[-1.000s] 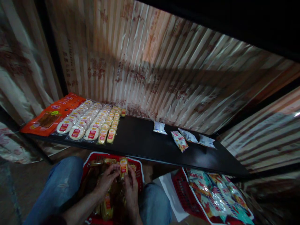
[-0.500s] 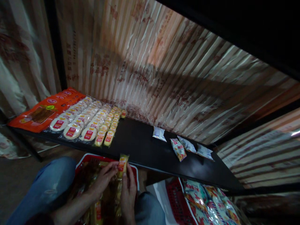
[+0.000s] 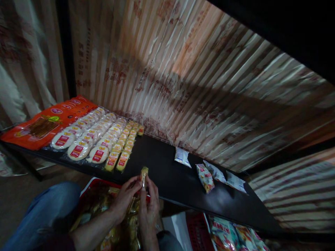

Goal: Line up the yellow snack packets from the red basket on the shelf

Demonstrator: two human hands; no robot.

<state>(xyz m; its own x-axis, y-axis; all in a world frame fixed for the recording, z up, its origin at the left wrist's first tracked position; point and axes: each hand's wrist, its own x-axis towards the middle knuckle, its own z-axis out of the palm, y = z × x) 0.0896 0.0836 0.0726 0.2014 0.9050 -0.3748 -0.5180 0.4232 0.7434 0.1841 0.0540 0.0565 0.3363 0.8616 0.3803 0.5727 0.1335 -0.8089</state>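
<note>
My left hand (image 3: 125, 198) and my right hand (image 3: 148, 205) are together at the front edge of the black shelf (image 3: 167, 174), both pinching a small yellow snack packet (image 3: 143, 173) held upright and seen edge-on. Below my hands lies a red bag (image 3: 110, 223) full of the same yellow packets, resting between my knees. On the shelf to the left runs a double row of yellow packets (image 3: 125, 146), its near end a little left of the packet I hold.
Rows of round white-and-red packs (image 3: 86, 136) and flat orange bags (image 3: 47, 122) fill the shelf's left end. A few small white and red snack packets (image 3: 206, 170) lie toward the right. A red bag of colourful packs (image 3: 230, 237) sits below right. Striped paper lines the back wall.
Both hands have lifted the yellow packet out of the red bag and up to the shelf's front edge, turning it edge-on. The view has shifted slightly to the left.
</note>
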